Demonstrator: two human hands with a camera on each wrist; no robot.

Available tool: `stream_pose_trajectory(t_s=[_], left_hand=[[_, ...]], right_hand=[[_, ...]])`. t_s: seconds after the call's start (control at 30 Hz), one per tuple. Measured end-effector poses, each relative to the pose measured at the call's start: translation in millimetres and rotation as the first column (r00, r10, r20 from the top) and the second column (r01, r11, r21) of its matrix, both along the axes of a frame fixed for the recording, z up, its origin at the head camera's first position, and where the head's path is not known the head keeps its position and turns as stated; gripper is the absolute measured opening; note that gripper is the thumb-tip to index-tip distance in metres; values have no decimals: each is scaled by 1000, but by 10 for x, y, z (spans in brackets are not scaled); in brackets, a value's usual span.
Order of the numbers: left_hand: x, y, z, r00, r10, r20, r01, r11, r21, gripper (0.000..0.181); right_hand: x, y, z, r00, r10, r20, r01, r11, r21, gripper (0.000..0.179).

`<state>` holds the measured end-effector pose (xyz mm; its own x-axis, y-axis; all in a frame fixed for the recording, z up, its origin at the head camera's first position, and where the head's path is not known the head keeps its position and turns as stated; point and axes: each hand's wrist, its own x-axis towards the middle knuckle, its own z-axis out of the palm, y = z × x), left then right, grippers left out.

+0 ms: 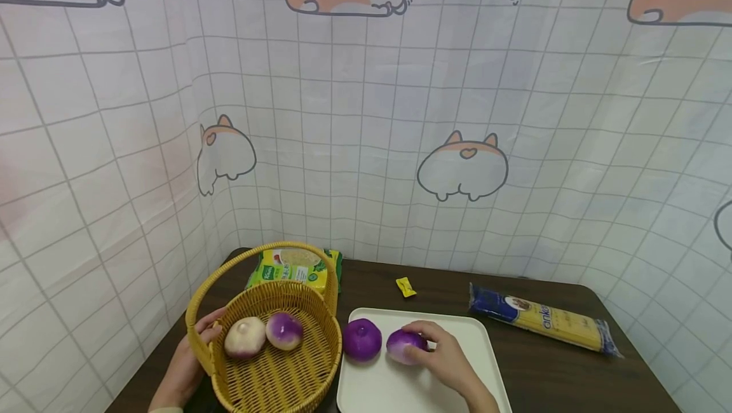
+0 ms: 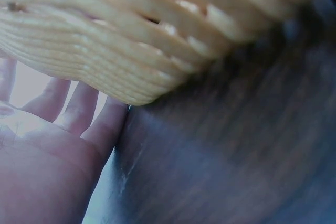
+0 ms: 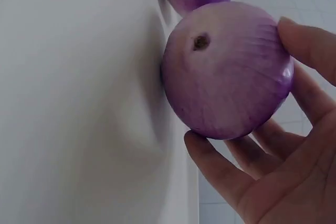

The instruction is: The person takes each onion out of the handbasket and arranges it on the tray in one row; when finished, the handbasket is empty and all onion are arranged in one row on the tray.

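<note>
My right hand [image 1: 443,352] pinches a purple-and-white onion [image 1: 403,344] low over the white tray [image 1: 400,394]. In the right wrist view, thumb and fingers curve around this onion [image 3: 226,72], its brown root end facing the camera. A darker purple onion [image 1: 362,340] sits beside it at the tray's left edge. On the left stands a yellow woven basket [image 1: 274,381] with a tall handle, holding a whitish onion [image 1: 244,337] and a purple-and-white onion [image 1: 284,330]. My left hand [image 1: 185,362] rests against the basket's left side, its fingers extended along the weave in the left wrist view.
Behind the basket lies a green-and-yellow Knorr packet [image 1: 294,267]. A small yellow wrapped piece [image 1: 406,286] lies behind the tray. To the right is a pack of spaghetti [image 1: 543,319] on the dark table [image 1: 572,381]. A patterned curtain [image 1: 366,209] hangs behind.
</note>
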<state>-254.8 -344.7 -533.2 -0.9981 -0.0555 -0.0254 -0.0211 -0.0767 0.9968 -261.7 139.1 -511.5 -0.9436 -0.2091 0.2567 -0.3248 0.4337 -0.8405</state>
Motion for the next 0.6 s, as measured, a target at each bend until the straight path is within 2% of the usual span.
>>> stream_pose_trajectory(t_s=[0.1,0.37,0.6], left_hand=[[4,3,1,1000,-2,-4,2,1000,3,57],[8,4,18,1000,-20,-21,21,999,25,57],[17,-5,-1,1000,-9,-13,9,1000,15,57]], right_hand=[[0,1,-8,1000,31,-2,-31,999,15,46],[-7,6,-18,1000,-4,1,4,1000,10,62],[-13,0,-67,1000,18,20,-18,1000,12,77]])
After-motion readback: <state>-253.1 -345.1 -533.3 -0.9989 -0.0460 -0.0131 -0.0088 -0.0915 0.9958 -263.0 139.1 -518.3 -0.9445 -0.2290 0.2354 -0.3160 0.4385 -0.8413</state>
